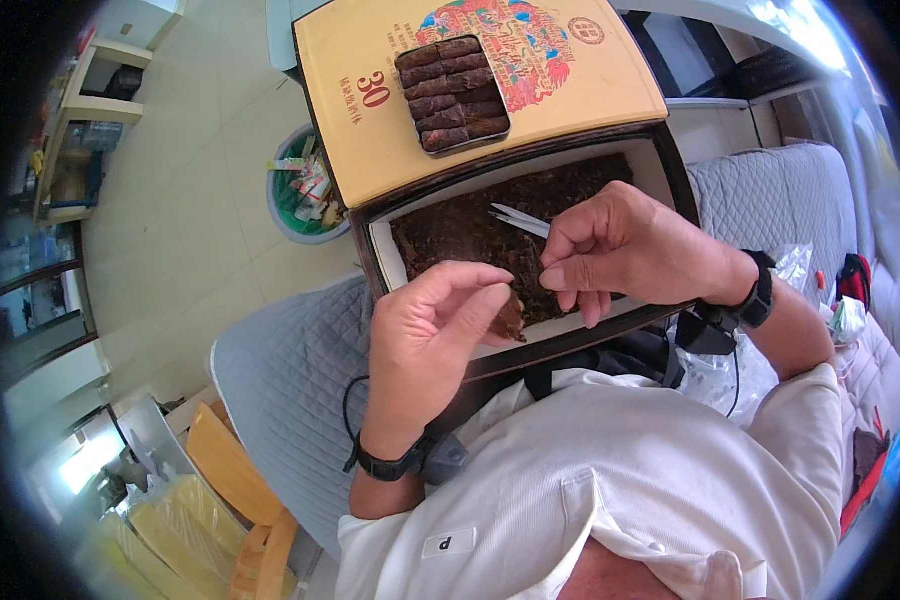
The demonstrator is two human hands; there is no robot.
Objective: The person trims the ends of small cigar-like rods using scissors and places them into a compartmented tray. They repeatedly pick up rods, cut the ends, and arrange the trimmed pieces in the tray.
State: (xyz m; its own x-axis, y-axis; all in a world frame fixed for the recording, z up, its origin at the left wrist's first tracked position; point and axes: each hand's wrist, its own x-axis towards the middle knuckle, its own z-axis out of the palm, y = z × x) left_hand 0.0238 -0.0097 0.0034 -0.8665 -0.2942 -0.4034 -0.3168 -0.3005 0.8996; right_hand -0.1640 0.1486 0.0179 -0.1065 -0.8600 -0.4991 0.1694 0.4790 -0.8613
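My left hand point(432, 325) is closed, pinching a brown tobacco leaf piece point(510, 318) between thumb and fingers. To its right, over the same open box, my right hand point(625, 250) is closed too, thumb against forefinger. Silver scissors point(520, 220), blades slightly apart, stick out from behind its fingers; their handles are hidden. Whether a small scrap is between the fingertips is too fine to see. Beneath both hands, dark shredded tobacco point(450, 235) fills the pale-lined box point(382, 250). Beyond it, a tin point(511, 112) of dark brown hand-rolled cigars point(455, 85) rests on the yellow lid.
The yellow lid point(360, 150) carries a red and blue print. A waste bin point(280, 205) with wrappers stands on the tiled floor point(200, 150) to the left. Grey quilted seating point(280, 400) flanks the box. Clear plastic bags point(735, 375) lie by my right arm.
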